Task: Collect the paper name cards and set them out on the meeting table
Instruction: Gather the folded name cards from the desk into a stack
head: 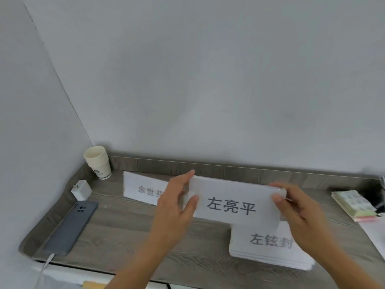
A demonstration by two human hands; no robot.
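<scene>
Both hands grip one white name card above the grey wood-grain tabletop. The left hand pinches its left end, thumb on the printed face and fingers curled behind the top edge; the right hand pinches the right end the same way. The card is held nearly level, its black characters facing the camera.

Just below it, toward the right, a stack of cards lies flat on the tabletop (the held card overlaps its far edge in this view). Another card sits behind the left hand, partly hidden by it.

At the far left corner stands a stack of paper cups, with a white charger just in front of it and a grey phone nearer still, a white cable running from its near end. A pad of notes lies at the right edge.
</scene>
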